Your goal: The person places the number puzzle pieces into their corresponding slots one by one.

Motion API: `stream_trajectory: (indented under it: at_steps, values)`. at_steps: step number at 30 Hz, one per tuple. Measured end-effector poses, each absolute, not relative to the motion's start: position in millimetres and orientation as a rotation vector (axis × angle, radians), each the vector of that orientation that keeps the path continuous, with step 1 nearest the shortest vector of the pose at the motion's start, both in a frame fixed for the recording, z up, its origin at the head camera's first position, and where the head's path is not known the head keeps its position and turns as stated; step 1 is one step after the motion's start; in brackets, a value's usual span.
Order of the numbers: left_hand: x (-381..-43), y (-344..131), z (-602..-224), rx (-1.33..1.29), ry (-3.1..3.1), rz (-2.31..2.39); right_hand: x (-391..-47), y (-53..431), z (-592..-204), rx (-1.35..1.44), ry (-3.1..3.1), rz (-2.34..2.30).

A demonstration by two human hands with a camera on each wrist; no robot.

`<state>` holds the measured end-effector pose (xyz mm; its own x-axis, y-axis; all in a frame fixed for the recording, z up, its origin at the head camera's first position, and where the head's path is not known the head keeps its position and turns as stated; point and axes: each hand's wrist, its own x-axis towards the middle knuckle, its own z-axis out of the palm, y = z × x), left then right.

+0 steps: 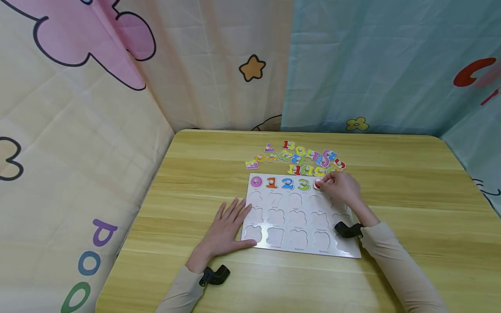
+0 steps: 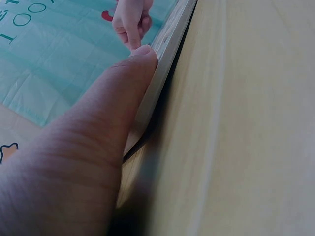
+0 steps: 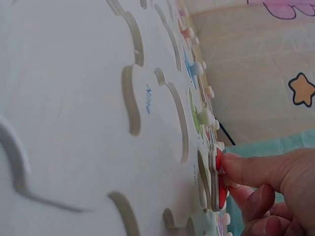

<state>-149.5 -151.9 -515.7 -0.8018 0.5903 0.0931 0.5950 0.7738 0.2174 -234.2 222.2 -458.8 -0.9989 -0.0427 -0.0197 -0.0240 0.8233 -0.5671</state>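
A white number puzzle board (image 1: 306, 209) lies on the table, its top row holding a purple 0 (image 1: 256, 181), an orange 1 (image 1: 271, 183), a blue 2 (image 1: 288, 183) and a green 3 (image 1: 303, 184). With thumb and fingers, my right hand (image 1: 343, 188) pinches a red number piece (image 3: 219, 189) at the top row, right of the 3. In the right wrist view this piece stands tilted against the recess marked for it, not flat. My left hand (image 1: 224, 231) rests with spread fingers on the board's left edge, its thumb (image 2: 113, 98) along the near corner.
Loose colourful number pieces (image 1: 300, 151) with knobs lie scattered beyond the board's far edge, some overlapping. Shaped recesses fill the board's lower rows. The wooden table (image 1: 422, 195) extends on both sides, with printed curtains (image 1: 235, 34) behind it.
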Motion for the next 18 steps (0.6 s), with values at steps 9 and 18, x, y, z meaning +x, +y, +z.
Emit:
stream_trajectory:
  at_steps: [9, 18]
  values:
    - [-149.5, -151.7, -514.6, -0.984, -2.947, -0.367, -234.5, 222.3, -461.8, -0.058, 2.976, -0.892]
    - [-149.4, -151.9, -515.0, -0.98, -2.948, -0.362, -235.5, 222.5, -463.4, -0.051, 2.947, -0.936]
